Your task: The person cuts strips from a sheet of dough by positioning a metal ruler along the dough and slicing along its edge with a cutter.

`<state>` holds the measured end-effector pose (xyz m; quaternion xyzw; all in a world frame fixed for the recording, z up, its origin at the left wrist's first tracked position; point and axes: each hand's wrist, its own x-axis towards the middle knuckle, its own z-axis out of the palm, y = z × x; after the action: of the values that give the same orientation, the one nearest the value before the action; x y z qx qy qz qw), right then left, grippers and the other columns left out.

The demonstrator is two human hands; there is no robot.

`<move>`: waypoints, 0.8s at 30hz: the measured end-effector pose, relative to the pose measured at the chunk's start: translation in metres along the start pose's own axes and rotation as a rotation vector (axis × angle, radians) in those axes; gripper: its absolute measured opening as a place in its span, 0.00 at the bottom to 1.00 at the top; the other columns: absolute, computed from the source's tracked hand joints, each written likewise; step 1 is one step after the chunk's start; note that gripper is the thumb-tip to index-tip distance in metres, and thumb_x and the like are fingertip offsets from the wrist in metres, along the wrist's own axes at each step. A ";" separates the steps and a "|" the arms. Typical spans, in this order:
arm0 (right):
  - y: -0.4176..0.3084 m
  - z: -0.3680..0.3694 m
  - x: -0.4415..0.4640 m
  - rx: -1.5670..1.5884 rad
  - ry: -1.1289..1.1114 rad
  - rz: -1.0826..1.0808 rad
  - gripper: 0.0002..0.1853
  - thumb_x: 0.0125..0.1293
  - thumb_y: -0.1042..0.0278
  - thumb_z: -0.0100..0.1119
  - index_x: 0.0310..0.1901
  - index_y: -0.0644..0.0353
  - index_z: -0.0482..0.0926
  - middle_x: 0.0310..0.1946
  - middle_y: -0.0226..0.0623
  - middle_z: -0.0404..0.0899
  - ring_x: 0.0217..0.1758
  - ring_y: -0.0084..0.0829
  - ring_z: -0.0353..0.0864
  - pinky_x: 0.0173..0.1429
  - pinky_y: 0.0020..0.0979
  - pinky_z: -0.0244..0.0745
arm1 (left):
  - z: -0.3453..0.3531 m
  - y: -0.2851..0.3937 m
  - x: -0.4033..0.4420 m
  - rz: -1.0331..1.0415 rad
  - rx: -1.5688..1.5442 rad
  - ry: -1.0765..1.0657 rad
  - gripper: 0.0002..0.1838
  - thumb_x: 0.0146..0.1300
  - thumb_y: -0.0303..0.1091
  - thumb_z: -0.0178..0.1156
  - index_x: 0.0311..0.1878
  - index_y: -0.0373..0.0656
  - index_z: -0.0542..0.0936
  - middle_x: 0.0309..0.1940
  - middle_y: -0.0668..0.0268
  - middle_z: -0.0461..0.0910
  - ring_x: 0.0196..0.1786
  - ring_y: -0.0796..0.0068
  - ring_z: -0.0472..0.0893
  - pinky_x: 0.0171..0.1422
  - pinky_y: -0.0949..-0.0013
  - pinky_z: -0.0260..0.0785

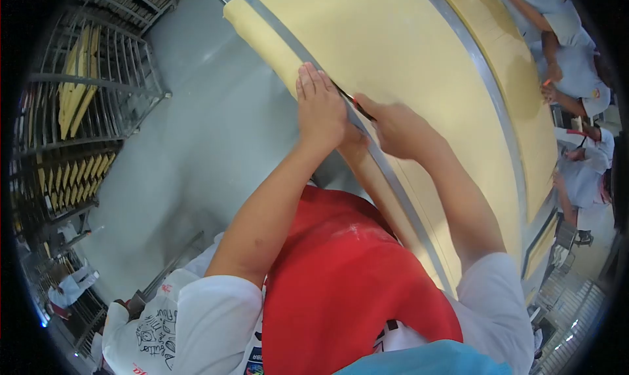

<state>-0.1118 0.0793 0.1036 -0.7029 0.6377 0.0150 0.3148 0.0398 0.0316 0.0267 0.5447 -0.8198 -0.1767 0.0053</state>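
A red apron [347,277] with a whitish smudge [354,229] covers a white short-sleeved shirt [219,316].

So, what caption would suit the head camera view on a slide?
Left hand resting along a long grey strip, right hand gripping a knife beside it, over a yellow sheet.

Sheet [452,113], beneath right hand [401,131]: plain pale yellow. Strip [395,177], beside left hand [321,110]: grey. Tool [365,111], in right hand: black, red-marked. Apron [350,270], behind hands: red.
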 end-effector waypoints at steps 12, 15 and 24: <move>0.036 0.042 -0.048 -0.061 0.085 -0.070 0.26 0.65 0.78 0.55 0.66 0.60 0.73 0.43 0.54 0.87 0.51 0.57 0.86 0.52 0.55 0.80 | 0.012 0.015 -0.020 -0.009 0.150 -0.007 0.86 0.32 0.73 0.82 0.80 0.16 0.49 0.83 0.29 0.45 0.87 0.36 0.43 0.90 0.47 0.39; 0.059 0.060 -0.029 -0.037 0.193 -0.232 0.31 0.62 0.77 0.55 0.70 0.62 0.74 0.43 0.56 0.88 0.45 0.58 0.87 0.46 0.53 0.81 | 0.031 0.048 -0.067 0.010 0.160 -0.032 0.87 0.30 0.73 0.83 0.80 0.17 0.48 0.83 0.30 0.45 0.88 0.37 0.43 0.89 0.45 0.40; 0.025 0.032 -0.078 0.077 -0.025 0.015 0.35 0.58 0.81 0.55 0.72 0.63 0.74 0.45 0.55 0.89 0.42 0.51 0.90 0.41 0.48 0.84 | 0.048 0.101 -0.105 -0.111 0.116 -0.115 0.87 0.27 0.67 0.87 0.82 0.22 0.48 0.85 0.36 0.44 0.89 0.42 0.41 0.90 0.44 0.40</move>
<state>-0.1371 0.1640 0.0999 -0.6851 0.6391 0.0019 0.3495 -0.0171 0.1742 0.0311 0.5778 -0.7960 -0.1599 -0.0834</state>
